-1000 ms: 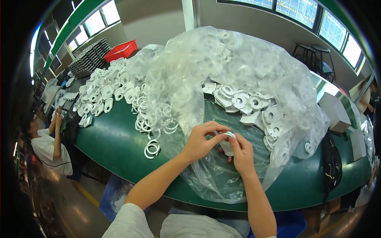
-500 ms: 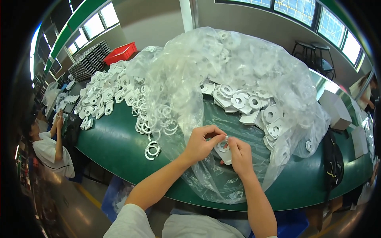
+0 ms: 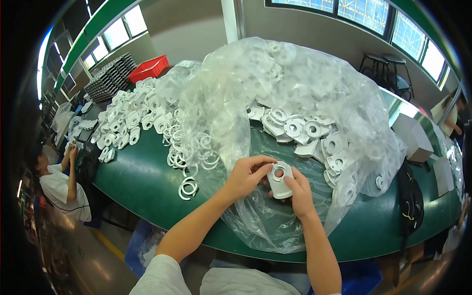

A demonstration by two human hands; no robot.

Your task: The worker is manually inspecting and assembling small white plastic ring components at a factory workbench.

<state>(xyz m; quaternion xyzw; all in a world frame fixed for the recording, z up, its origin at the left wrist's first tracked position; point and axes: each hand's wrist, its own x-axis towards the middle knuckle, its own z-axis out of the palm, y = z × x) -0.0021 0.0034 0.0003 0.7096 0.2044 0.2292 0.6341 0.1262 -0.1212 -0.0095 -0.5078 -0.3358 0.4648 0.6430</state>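
A white plastic part point(image 3: 281, 189) with a round hole and a raised ring at its upper end is held up over the clear plastic bag. My right hand point(image 3: 300, 194) grips its right side, thumb on the front face and fingers behind. My left hand point(image 3: 246, 178) is closed, thumb and forefinger pinched at the part's upper left edge. Just beyond lies a heap of similar white parts point(image 3: 314, 129), spilling from the bag's mouth. Loose white rings point(image 3: 188, 188) rest on the green table to the left of my left forearm.
The big clear bag point(image 3: 221, 88) covers the middle of the green table point(image 3: 142, 172). More white parts point(image 3: 132, 118) are piled at left, near a red bin point(image 3: 149, 69). White boxes point(image 3: 413, 136) and a black bag point(image 3: 411, 196) stand right. A co-worker point(image 3: 69, 189) is at far left.
The part has tilted so its face with the ring shows more fully. My left fingers have shifted from over its top to its upper left edge.
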